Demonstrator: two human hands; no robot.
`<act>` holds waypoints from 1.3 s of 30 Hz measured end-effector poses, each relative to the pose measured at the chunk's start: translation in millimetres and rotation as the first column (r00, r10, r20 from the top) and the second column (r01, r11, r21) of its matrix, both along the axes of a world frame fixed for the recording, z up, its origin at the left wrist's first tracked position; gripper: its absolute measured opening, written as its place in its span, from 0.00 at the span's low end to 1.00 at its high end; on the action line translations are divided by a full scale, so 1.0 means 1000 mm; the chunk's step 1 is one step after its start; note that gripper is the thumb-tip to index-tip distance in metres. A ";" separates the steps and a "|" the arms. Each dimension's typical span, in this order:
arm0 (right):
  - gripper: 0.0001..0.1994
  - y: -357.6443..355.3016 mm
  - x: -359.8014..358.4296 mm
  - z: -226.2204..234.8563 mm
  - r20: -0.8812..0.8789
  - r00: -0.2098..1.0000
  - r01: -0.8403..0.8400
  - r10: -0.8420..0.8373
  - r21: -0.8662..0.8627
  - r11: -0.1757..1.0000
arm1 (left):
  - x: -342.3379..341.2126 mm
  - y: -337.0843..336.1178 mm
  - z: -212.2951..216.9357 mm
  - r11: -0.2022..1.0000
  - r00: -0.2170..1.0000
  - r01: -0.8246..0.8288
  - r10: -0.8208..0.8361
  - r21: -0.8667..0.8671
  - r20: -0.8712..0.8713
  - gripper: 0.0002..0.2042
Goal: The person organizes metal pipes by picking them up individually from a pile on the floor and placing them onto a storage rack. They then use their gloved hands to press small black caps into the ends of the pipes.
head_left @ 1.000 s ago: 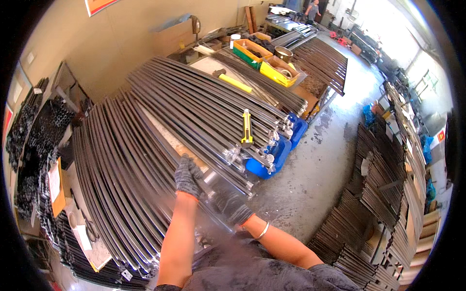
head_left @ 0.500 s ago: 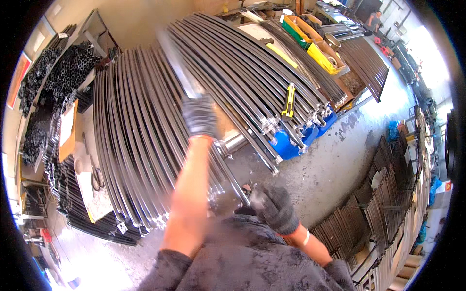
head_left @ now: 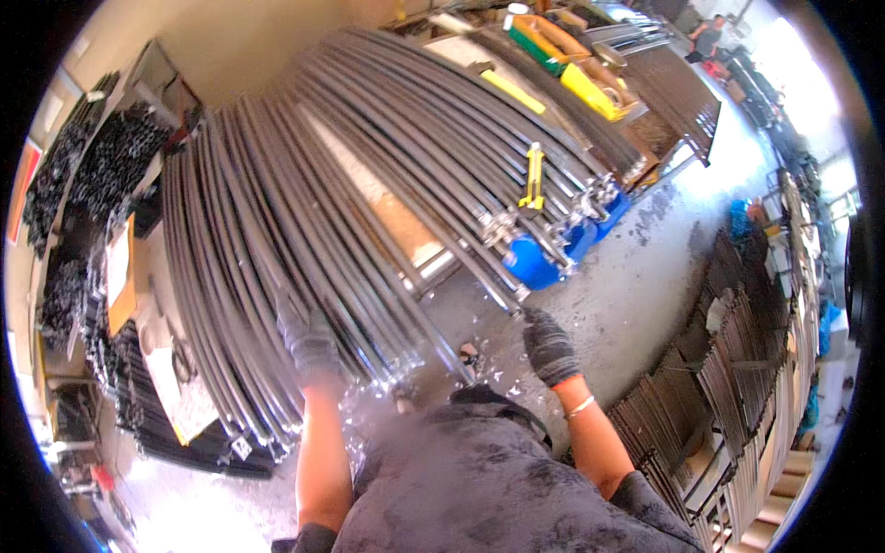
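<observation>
Long dark metal tubes lie side by side in a left batch (head_left: 249, 249) and a right batch (head_left: 433, 111), with a strip of brown board (head_left: 406, 226) between them. My left hand (head_left: 309, 341), in a grey work glove, is over the near part of the left batch. Motion smears its fingers, so their grip is unclear. My right hand (head_left: 550, 350), in a dark glove, has its fingers bent together at the near end of a metal tube (head_left: 493, 290) on the right batch's inner edge. Clear wrapping covers several tube ends.
A yellow cutter (head_left: 533, 175) lies on the right batch. Blue wrapping (head_left: 535, 263) hangs below its ends. Behind are yellow bins (head_left: 590, 92). More tubes stand on racks at left (head_left: 124, 157) and lower right (head_left: 682, 405). Another person (head_left: 708, 39) is far off.
My left hand has come down and left, from the tube it held over the gap to the left batch. My right hand has moved up from near my body to a tube end.
</observation>
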State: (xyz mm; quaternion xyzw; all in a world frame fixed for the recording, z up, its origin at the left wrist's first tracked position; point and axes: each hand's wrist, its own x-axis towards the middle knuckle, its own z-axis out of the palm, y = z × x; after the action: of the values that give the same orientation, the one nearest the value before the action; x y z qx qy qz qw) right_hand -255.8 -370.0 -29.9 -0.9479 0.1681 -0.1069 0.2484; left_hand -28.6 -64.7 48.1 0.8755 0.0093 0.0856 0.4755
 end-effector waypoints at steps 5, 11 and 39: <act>0.18 -0.029 0.014 -0.099 -0.234 0.967 -0.067 0.103 0.160 0.985 | -0.011 -0.002 -0.044 0.966 0.983 0.073 -0.112 0.250 0.148 0.29; 0.08 0.004 0.021 -0.063 0.136 0.990 -0.033 -0.035 0.471 0.881 | -0.003 -0.008 -0.054 0.821 0.972 0.090 -0.195 0.563 0.128 0.28; 0.12 0.058 -0.005 0.030 0.506 0.829 -0.471 0.238 0.404 0.784 | 0.084 -0.104 0.092 0.724 0.998 -0.012 -0.032 -0.690 -0.051 0.04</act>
State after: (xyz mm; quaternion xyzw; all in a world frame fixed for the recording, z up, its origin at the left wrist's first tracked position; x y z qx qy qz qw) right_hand -260.8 -312.4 -0.1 -0.8138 -0.0545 -0.2136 0.5377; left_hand 55.8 -168.4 139.8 0.6382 0.0496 0.0475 0.7668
